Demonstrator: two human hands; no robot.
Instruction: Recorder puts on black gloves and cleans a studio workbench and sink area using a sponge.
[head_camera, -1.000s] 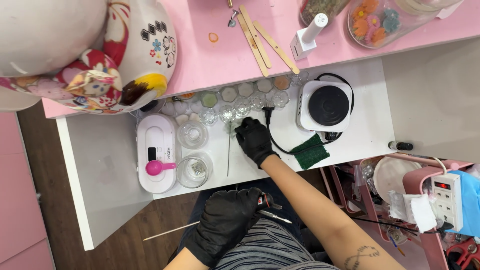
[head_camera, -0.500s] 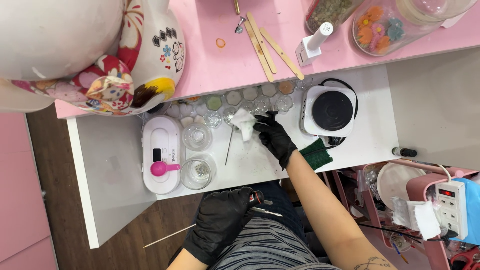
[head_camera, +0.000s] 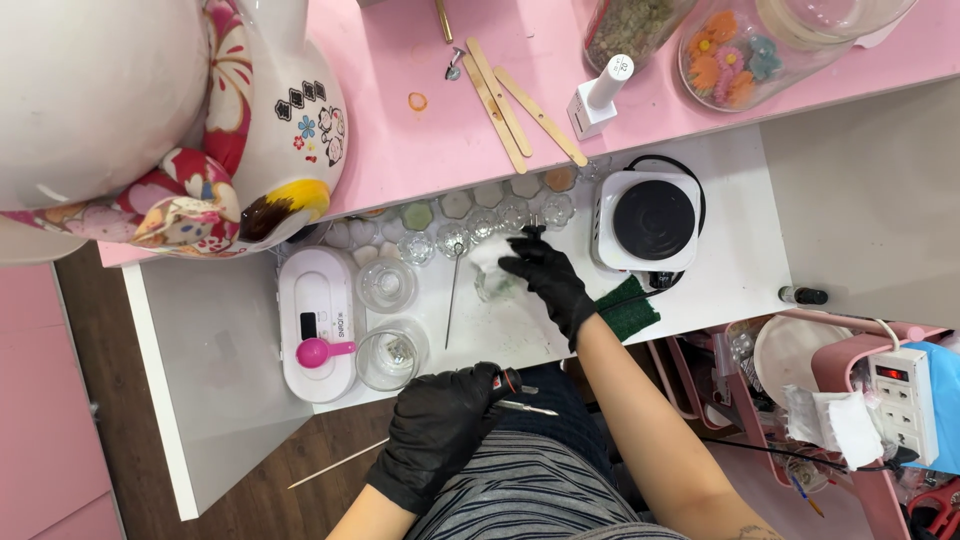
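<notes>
While the right hand (head_camera: 545, 280) half-hides a glass cup (head_camera: 495, 285), contents stay unclear.

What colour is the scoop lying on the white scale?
Bright pink scoop lies on the white scale; the head view shows it.

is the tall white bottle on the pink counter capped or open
Capped. The white bottle on the pink counter carries its tall white cap.

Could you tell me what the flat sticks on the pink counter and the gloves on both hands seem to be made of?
Flat sticks: apparently bare wood, pale tan and matte. Gloves on the left hand and right hand: thin black rubbery material, perhaps nitrile, clinging closely with a faint sheen.
</notes>
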